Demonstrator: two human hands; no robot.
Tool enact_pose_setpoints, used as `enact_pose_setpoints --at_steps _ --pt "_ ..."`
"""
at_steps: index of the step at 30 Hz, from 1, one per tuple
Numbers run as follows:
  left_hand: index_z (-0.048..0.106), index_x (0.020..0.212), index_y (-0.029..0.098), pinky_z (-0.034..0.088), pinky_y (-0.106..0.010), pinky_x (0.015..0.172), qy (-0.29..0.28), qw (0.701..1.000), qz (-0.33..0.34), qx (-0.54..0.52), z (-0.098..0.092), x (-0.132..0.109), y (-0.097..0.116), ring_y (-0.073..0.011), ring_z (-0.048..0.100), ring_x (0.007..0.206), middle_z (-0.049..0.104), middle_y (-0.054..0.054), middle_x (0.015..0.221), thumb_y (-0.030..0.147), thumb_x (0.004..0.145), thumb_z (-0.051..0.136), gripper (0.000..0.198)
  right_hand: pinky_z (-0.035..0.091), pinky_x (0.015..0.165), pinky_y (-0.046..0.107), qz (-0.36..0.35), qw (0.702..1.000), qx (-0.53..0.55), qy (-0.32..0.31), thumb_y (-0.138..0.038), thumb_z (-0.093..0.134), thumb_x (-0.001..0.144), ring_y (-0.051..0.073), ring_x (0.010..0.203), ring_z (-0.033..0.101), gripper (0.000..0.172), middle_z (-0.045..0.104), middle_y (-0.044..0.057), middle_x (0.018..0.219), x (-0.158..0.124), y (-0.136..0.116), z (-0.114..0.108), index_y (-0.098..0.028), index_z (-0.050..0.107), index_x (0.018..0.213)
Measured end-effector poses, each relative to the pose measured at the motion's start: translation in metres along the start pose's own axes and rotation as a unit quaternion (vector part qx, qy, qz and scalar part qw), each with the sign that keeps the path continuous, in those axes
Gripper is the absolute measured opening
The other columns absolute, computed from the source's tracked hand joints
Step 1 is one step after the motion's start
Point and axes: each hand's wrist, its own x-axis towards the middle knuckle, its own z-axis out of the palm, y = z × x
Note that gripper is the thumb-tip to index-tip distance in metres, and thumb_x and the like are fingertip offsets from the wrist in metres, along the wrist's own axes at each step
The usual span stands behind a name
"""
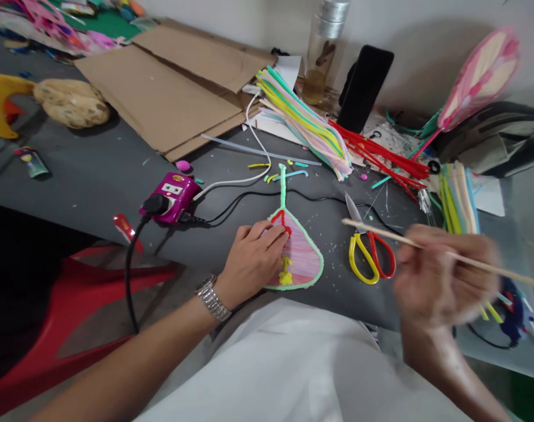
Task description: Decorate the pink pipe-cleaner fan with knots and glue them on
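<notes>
Head view. The grey table [99, 176] carries the work. A teardrop-shaped pink fan [302, 258], edged in green pipe cleaner with its stem pointing toward the far edge, lies at the near edge of the table, directly in front of the person.

The left hand [253, 261] lies palm down on the left half of the fan. The fingers are extended and close together and grasp nothing. The fingertips touch a red pipe-cleaner piece [282, 220] at the fan's upper part. A metal wristwatch [211, 298] is on that wrist.

The right hand [442, 281] is blurred and raised above the near right part of the table. Its fingers are curled closed around a thin wooden stick [376, 231], whose free end points left, above the scissors [372, 258]. The scissors, with yellow and red handles, lie just right of the fan.

A purple power socket [172, 196] sits left of the fan, with cables plugged in. A bundle of pastel pipe cleaners [306, 123] and flat cardboard [170, 94] lie toward the far edge.
</notes>
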Motion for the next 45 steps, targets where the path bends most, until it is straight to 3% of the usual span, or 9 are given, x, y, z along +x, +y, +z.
enact_pose_setpoints --at_steps 5,11,15,18,22,29,39,45 --pt "0.065 0.128 0.019 0.039 -0.043 0.09 -0.003 1.0 -0.003 -0.011 0.006 -0.004 -0.003 -0.027 0.053 0.122 0.07 -0.008 0.129 0.026 0.102 0.054 0.029 0.047 0.055 0.026 0.083 0.983 -0.017 -0.161 -0.039 0.056 0.103 0.013 0.06 0.06 0.025 0.064 0.0 0.069 -0.009 0.018 0.047 -0.021 0.066 0.088" --pt "0.065 0.129 0.018 0.04 -0.044 0.088 -0.014 1.0 -0.002 -0.008 0.004 -0.004 -0.003 -0.0272 0.054 0.12 0.071 -0.009 0.129 0.027 0.104 0.052 0.03 0.051 0.067 0.031 0.022 0.969 -0.077 -0.232 -0.036 0.055 0.103 0.018 0.08 0.066 0.019 0.068 0.003 0.088 -0.021 0.036 0.05 -0.022 0.068 0.101" --pt "0.061 0.133 0.016 0.041 -0.044 0.091 -0.049 0.999 -0.009 -0.01 -0.006 -0.002 -0.001 -0.0264 0.052 0.123 0.069 -0.006 0.134 0.026 0.106 0.046 0.032 0.051 0.067 0.032 0.008 0.97 -0.07 -0.231 -0.033 0.056 0.103 0.018 0.08 0.065 0.018 0.067 0.003 0.086 -0.024 0.039 0.051 -0.021 0.067 0.097" --pt "0.058 0.135 0.017 0.041 -0.045 0.093 -0.075 0.997 -0.017 -0.015 -0.011 0.0 0.001 -0.0264 0.052 0.126 0.067 -0.006 0.137 0.025 0.107 0.043 0.033 0.051 0.065 0.03 0.037 0.973 -0.063 -0.217 -0.034 0.055 0.103 0.015 0.074 0.064 0.018 0.067 0.001 0.082 -0.025 0.041 0.054 -0.021 0.067 0.096" --pt "0.06 0.133 0.019 0.042 -0.045 0.091 -0.055 0.998 -0.013 -0.017 -0.009 -0.001 0.001 -0.0268 0.054 0.124 0.068 -0.006 0.135 0.027 0.106 0.045 0.032 0.051 0.062 0.028 0.076 0.974 -0.047 -0.21 -0.038 0.054 0.104 0.014 0.069 0.065 0.022 0.067 0.0 0.078 -0.027 0.044 0.056 -0.021 0.067 0.096" --pt "0.061 0.13 0.017 0.04 -0.044 0.088 -0.026 1.0 -0.002 0.0 -0.003 -0.001 0.0 -0.0271 0.055 0.119 0.07 -0.006 0.131 0.026 0.104 0.05 0.03 0.049 0.059 0.026 0.06 0.981 -0.033 -0.181 -0.036 0.055 0.104 0.012 0.064 0.061 0.023 0.065 -0.002 0.073 -0.027 0.048 0.057 -0.021 0.066 0.09" --pt "0.064 0.126 0.019 0.039 -0.043 0.085 0.018 1.0 0.006 -0.008 0.001 -0.002 -0.002 -0.0281 0.059 0.114 0.074 -0.008 0.124 0.022 0.101 0.054 0.028 0.049 0.056 0.024 0.186 0.97 0.038 -0.152 -0.053 0.053 0.102 0.011 0.059 0.06 0.036 0.065 -0.001 0.068 -0.023 0.05 0.066 -0.021 0.062 0.086" --pt "0.067 0.125 0.018 0.039 -0.044 0.084 0.031 0.999 0.017 -0.012 0.007 -0.003 -0.006 -0.0299 0.06 0.113 0.074 -0.01 0.124 0.02 0.099 0.056 0.028 0.049 0.058 0.023 0.197 0.967 0.058 -0.148 -0.051 0.055 0.102 0.011 0.06 0.06 0.035 0.065 -0.002 0.068 -0.023 0.056 0.067 -0.02 0.063 0.087"
